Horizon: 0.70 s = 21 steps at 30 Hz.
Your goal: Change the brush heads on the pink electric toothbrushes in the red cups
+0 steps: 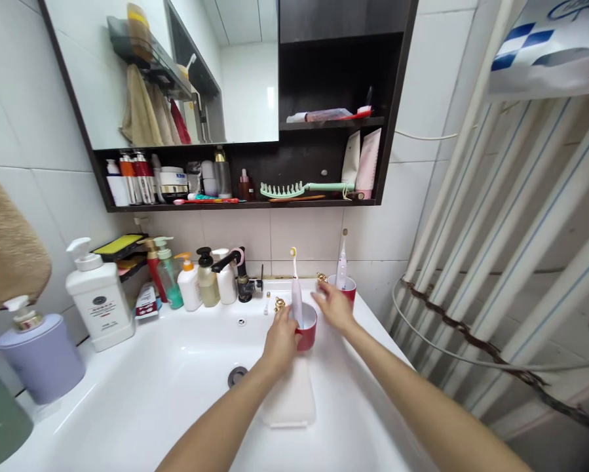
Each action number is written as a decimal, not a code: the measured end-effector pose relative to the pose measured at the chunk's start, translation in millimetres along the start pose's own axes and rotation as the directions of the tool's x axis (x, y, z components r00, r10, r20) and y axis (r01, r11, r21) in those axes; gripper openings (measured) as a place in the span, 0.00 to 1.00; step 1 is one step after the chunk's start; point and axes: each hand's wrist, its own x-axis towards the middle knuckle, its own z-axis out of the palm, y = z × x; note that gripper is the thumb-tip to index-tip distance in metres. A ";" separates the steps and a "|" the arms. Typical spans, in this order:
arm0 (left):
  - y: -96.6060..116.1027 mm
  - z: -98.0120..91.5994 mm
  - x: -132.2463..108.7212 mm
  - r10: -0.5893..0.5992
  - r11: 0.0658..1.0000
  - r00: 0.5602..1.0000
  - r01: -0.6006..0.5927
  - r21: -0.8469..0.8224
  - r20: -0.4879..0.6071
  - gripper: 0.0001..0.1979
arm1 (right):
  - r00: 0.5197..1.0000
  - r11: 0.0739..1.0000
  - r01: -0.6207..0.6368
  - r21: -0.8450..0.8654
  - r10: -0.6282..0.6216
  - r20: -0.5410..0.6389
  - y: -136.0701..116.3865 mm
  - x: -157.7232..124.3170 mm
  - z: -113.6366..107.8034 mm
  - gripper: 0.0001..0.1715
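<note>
The left hand [280,339] is closed around the side of the red cup [307,337], at the right of the sink [176,387], a toothbrush [297,298] standing in it. The right hand [335,308], fingers loosely spread, is just beside the other cup [352,296]. The red cup looks light, stiff and perhaps slippery when wet, best held low around its wall, since the tall brush could tip.
</note>
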 end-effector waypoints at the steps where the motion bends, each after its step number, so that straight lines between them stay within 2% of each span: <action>1: 0.2 -0.7 -12.8 -0.010 1.000 1.000 0.010 -0.001 0.022 0.09 | 0.999 1.000 0.010 0.016 -0.011 0.050 -4.7 -12.2 10.4 0.23; 5: 1.9 -3.2 -51.4 -0.066 0.998 0.994 0.067 -0.007 0.086 0.11 | 0.986 0.998 0.010 0.065 -0.020 0.166 -17.1 -53.1 42.2 0.16; 8: 2.6 -4.4 -66.2 -0.111 0.993 0.989 0.115 -0.029 0.100 0.12 | 0.984 0.994 0.002 0.110 -0.022 0.178 -24.2 -68.6 48.6 0.10; 11: 2.1 -2.9 -73.5 -0.133 0.990 0.986 0.138 -0.043 0.101 0.11 | 0.990 0.984 0.006 0.178 -0.031 0.139 -34.2 -70.4 39.4 0.11; 14: 0.1 -0.4 -78.5 -0.124 0.988 0.989 0.131 -0.087 0.084 0.12 | 0.998 0.965 0.015 0.260 -0.030 0.055 -48.0 -65.2 16.5 0.15; 17: -4.3 -2.9 -81.0 -0.136 0.968 0.991 0.131 -0.215 -0.009 0.16 | 0.999 0.937 0.038 0.349 -0.038 -0.006 -62.5 -67.6 -9.1 0.18; 19: -8.8 -9.3 -79.2 -0.188 0.919 0.975 0.131 -0.373 -0.120 0.16 | 0.997 0.891 0.016 0.454 -0.049 0.060 -69.3 -79.2 -18.3 0.18; 20: -11.3 -13.5 -77.3 -0.239 0.869 0.958 0.139 -0.474 -0.157 0.15 | 0.983 0.820 -0.066 0.568 -0.045 0.179 -71.3 -87.6 -18.9 0.18; 21: -13.6 -17.9 -74.8 -0.305 0.792 0.938 0.155 -0.590 -0.163 0.13 | 0.944 0.744 -0.183 0.642 -0.049 0.326 -72.0 -96.9 -16.8 0.17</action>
